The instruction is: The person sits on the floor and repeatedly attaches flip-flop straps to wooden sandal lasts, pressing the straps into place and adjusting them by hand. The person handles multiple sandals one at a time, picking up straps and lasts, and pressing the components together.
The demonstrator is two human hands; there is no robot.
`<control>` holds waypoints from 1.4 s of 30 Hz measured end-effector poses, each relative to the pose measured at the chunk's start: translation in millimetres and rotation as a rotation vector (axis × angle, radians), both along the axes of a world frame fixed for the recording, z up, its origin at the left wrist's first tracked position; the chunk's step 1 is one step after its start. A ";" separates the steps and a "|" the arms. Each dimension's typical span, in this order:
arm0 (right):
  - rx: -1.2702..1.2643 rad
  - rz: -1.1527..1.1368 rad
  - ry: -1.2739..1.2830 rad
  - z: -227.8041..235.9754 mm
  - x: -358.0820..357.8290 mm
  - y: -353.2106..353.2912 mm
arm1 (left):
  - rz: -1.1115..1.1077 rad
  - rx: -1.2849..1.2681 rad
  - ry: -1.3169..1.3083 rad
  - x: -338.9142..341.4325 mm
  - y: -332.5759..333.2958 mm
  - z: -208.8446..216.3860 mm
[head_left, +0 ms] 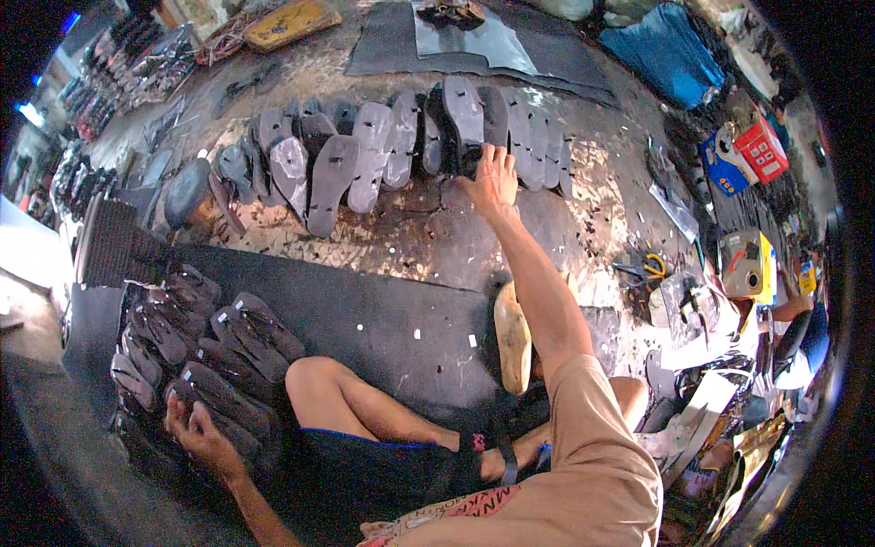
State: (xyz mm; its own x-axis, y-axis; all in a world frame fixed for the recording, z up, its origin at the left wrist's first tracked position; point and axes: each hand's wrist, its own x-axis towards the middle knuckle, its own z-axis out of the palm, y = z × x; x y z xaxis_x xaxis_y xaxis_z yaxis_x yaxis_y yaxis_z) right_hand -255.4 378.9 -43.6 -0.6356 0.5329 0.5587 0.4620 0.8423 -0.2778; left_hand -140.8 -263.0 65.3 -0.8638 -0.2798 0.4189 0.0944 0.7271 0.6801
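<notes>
A row of grey and black sandal soles [334,173] lies across the floor ahead of me, some with small black strap ends poking through. My right hand [495,182] is stretched out to the lower end of the dark soles in the row [495,118]. Its fingers are extended and seem to rest at the soles' edge; contact is hard to make out. At the lower left, my left hand [202,442] hovers beside a pile of finished black sandals [260,337], fingers loosely bent and apart, with nothing visible in it. A yellowish foot-shaped form [512,342] stands beneath my right forearm.
A black sheet [392,314] spreads before my crossed legs. To the right lie yellow-handled scissors [654,266], a yellow and grey box [747,264], a red box [762,150] and a blue cloth [665,56]. Another person's arm [791,308] shows at the right edge.
</notes>
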 end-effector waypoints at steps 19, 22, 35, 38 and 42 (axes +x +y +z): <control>-0.769 0.651 0.126 143.6 331.8 -212.6 | -1.278 0.640 -0.170 100.2 238.6 67.5; -0.720 0.801 0.239 203.2 339.2 -217.6 | -1.283 0.380 0.100 116.4 245.6 89.7; -0.714 0.780 0.535 204.9 384.7 -228.8 | -1.463 0.239 0.204 161.3 251.0 117.6; -0.669 0.731 0.478 203.9 387.9 -224.1 | -1.465 -0.013 0.164 158.7 250.7 112.0; -0.593 0.787 0.263 172.3 391.5 -199.0 | -1.455 0.004 0.170 149.5 253.9 94.5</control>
